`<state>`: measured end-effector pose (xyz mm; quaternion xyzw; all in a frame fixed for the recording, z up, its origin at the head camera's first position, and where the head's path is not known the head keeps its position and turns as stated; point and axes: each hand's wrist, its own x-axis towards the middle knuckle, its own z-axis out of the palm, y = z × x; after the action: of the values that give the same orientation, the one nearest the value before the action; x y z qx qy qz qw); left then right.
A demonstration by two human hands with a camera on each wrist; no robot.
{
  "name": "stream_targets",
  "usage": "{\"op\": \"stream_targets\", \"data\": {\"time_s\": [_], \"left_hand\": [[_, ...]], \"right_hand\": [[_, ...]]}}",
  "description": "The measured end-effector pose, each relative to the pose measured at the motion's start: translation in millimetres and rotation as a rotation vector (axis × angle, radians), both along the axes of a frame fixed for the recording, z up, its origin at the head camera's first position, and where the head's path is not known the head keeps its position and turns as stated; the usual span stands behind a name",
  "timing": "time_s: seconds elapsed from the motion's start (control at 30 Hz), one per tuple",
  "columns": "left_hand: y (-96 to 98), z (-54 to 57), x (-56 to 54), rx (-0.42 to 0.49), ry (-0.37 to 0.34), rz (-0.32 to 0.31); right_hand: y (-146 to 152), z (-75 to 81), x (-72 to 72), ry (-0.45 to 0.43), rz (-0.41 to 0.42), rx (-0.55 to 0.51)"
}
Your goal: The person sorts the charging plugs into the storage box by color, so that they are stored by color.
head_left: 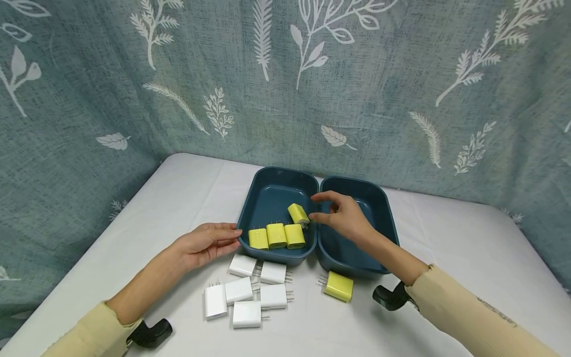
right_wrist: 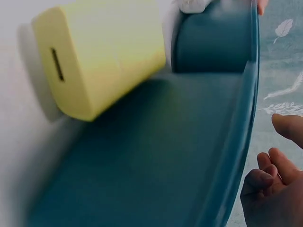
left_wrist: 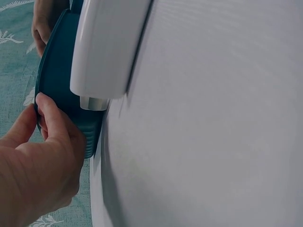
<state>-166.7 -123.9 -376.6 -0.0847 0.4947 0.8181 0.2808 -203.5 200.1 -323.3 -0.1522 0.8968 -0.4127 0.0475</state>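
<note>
Both my hands are at the dark blue trays: my left hand [head_left: 202, 244] pinches the near-left rim of the left tray [head_left: 267, 198] between thumb and fingers, and my right hand [head_left: 345, 217] is parted and free, thumb and forefinger spread around nothing over the right tray [head_left: 378, 201], whose side stands against the left one. Just beside those fingertips, one yellow charger [head_left: 297, 213] shows tilted inside the left tray, behind a row of three yellow chargers [head_left: 276, 235]. Nearer me, six white chargers [head_left: 273, 296] lie grouped on the table, and a loose yellow charger [head_left: 339, 286] sits in front of the right tray, a dark slot [right_wrist: 57, 64] in its end face.

Under everything spreads a white cloth [head_left: 178, 198], smooth with a faint crease. Blue-green curtain fabric [head_left: 383, 89] hangs behind and along both sides, printed with white leaves and fern sprigs. Dark lettering [head_left: 497, 312] runs along my cream right sleeve [head_left: 464, 297], though it looks too small and turned for me to read.
</note>
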Motion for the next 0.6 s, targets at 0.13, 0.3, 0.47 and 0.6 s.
{"op": "stream_targets", "data": {"time_s": [0.13,0.3,0.47,0.6], "left_hand": [[-0.7,-0.2,-0.4,0.000,-0.001,0.001],[0.0,-0.4,-0.4,0.000,-0.002,0.001],[0.1,-0.1,0.1,0.001,-0.005,-0.007],[-0.3,-0.4,-0.5,-0.002,-0.007,-0.005]], "right_hand": [[3.3,2.2,10.4,-0.008,0.012,0.007],[7.8,6.7,24.4,-0.030,0.027,0.004],[11.9,11.7,38.8,-0.027,0.043,0.002],[15.3,15.2,48.7,-0.025,0.064,-0.009]]}}
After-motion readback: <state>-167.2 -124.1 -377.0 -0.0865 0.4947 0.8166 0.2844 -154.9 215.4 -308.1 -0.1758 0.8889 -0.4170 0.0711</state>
